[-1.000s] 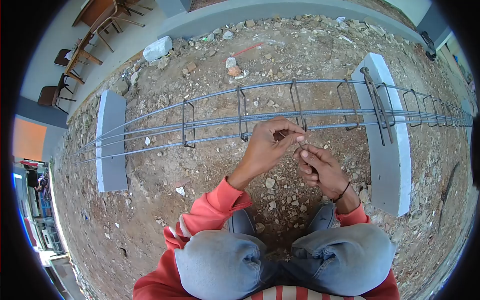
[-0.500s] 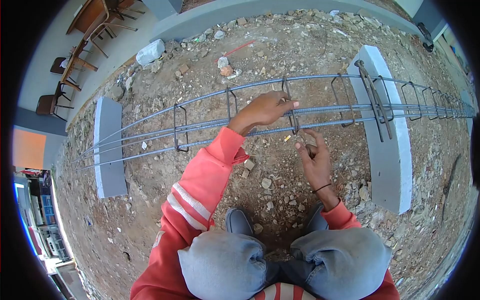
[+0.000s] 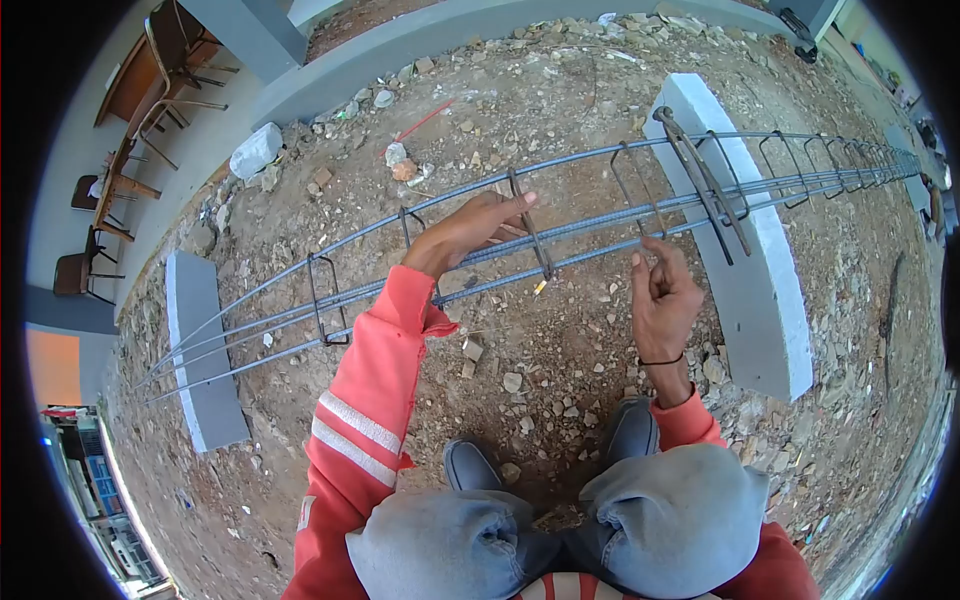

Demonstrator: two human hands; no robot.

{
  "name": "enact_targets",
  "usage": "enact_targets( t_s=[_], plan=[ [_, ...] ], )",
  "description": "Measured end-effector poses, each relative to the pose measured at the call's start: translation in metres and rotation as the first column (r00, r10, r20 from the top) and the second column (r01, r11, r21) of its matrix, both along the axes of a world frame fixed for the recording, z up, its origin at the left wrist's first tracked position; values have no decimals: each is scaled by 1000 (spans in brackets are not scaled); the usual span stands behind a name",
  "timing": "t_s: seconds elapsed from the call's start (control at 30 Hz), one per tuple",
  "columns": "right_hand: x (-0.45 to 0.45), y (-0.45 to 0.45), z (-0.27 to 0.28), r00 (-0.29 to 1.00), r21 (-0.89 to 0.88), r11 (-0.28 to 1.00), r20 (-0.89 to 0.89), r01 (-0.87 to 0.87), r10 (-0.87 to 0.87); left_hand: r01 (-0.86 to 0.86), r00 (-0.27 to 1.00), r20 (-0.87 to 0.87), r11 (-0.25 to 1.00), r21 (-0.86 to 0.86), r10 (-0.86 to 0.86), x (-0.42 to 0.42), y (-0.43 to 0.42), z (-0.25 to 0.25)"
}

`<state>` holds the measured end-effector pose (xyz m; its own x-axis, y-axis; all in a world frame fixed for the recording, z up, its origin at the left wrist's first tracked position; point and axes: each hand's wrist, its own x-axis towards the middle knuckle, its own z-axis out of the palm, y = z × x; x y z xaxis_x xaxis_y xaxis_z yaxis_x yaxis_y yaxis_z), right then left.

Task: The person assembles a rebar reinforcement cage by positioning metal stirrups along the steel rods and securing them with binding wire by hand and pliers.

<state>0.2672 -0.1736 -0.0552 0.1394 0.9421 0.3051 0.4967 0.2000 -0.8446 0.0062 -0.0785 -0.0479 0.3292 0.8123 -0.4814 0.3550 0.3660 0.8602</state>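
Observation:
A long cage of steel reinforcing bars (image 3: 385, 222) crosses in front of me, with square wire stirrups around it. My left hand (image 3: 470, 230) wraps over the middle bars, its fingertips beside a stirrup (image 3: 530, 225); some fingers are hidden behind the bars. To the right, my right hand (image 3: 667, 298) is closed, thumb and forefinger close together just under the lower bar, near another stirrup (image 3: 640, 185). Whatever it may hold is too small to make out. Rusty pincers (image 3: 705, 180) with long handles hang on the bars above the right block.
The cage lies across a right block (image 3: 745, 290) and a left block (image 3: 208, 365), both grey and white. Stony ground (image 3: 560, 370) surrounds my shoes (image 3: 470, 465). Chairs (image 3: 75, 272) stand on a paved floor at upper left, beyond a low kerb (image 3: 360, 70).
My right hand has moved right along the cage, away from the stirrup by my left hand. The left hand stays near that stirrup. The whole view has shifted and tilted.

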Motion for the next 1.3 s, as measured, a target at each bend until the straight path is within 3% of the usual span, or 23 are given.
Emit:
enact_targets(
  t_s=[0.07,0.1,0.17,0.27,0.47,0.63,0.7,0.73,0.77,0.83,0.87,0.93,0.97,1.03,1.17,1.3],
  plan=[
    [20,26,24,945,17,983,274,181,-179,-109,994,-3,986,-123,109,1,8,-8],
    [28,37,23,936,25,976,279,216,-215,-73,997,5,990,-117,74,0,11,-11],
    [35,55,13,865,20,982,471,186,-173,-87,991,92,988,-129,99,-3,13,-15],
    [34,60,11,905,12,989,402,148,-140,-69,976,193,983,-172,102,-3,10,-12],
    [31,62,2,936,136,984,318,112,-151,-144,980,114,979,-146,162,-1,5,-9],
    [38,62,9,939,41,994,327,102,-110,-143,980,118,980,-139,160,6,4,-1],
    [35,49,22,956,6,991,265,132,-129,-147,973,-177,989,35,150,7,-1,8],
    [34,38,35,966,-85,989,241,119,-96,-149,950,-246,971,186,193,2,-5,-1],
    [33,26,37,972,-95,993,229,75,-51,-189,937,-260,965,180,232,3,-21,12],
    [29,2,32,987,-189,978,112,-92,114,-69,834,-409,805,589,370,22,-58,50],
    [22,-7,26,984,-195,971,91,-135,155,-121,916,-251,812,571,313,24,-74,49],
    [7,-19,14,860,-386,797,-407,-466,306,-239,971,102,855,460,216,41,-107,45],
    [-2,-20,12,849,-385,783,-416,-488,325,-293,938,289,886,359,192,55,-118,42],
    [-20,-23,10,709,-355,703,-639,-616,299,-349,905,364,873,339,221,69,-126,20],
    [-36,-25,15,626,-342,648,-730,-681,273,-446,789,559,863,238,254,62,-132,12],
    [-31,-30,10,560,-374,545,-798,-750,223,-459,745,597,878,134,298,57,-134,15]
  ],
)
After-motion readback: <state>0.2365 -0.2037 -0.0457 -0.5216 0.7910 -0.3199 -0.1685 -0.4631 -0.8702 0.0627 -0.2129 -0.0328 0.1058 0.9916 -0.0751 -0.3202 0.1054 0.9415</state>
